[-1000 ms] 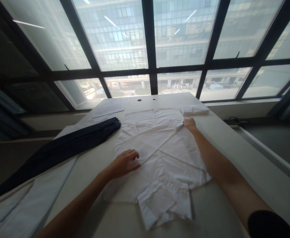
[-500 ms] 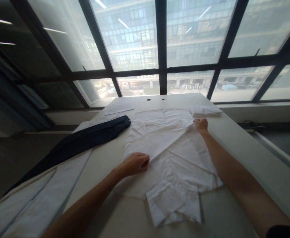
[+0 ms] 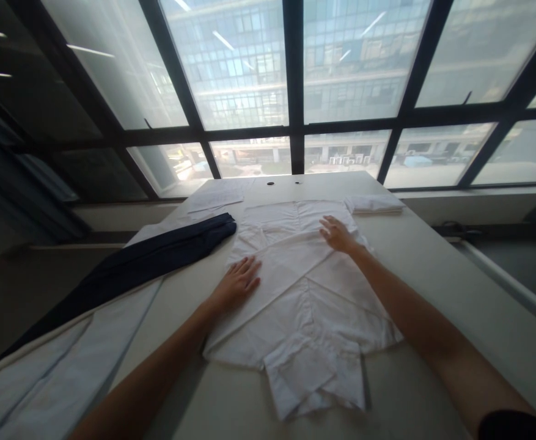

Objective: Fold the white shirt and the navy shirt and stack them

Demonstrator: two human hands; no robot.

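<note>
A white garment (image 3: pixel 295 299) lies spread on the white table (image 3: pixel 414 263), with a diagonal fold across its middle and a smaller folded part at its near end. On its left edge my left hand (image 3: pixel 238 282) rests flat, fingers spread, holding nothing. My right hand (image 3: pixel 336 233) is over the upper right part of the cloth, fingers apart, with nothing in it.
Left of the garment lie dark folded trousers (image 3: pixel 176 247) on long pale cloth (image 3: pixel 66 348). A folded white cloth (image 3: pixel 373 204) is at the back right, thin white sheets (image 3: pixel 215 197) at the back left. Windows stand behind the table.
Both hands have opened and let go of the cloth. My right hand has moved left over the garment; my left hand has moved slightly up and left. The view has shifted a little.
</note>
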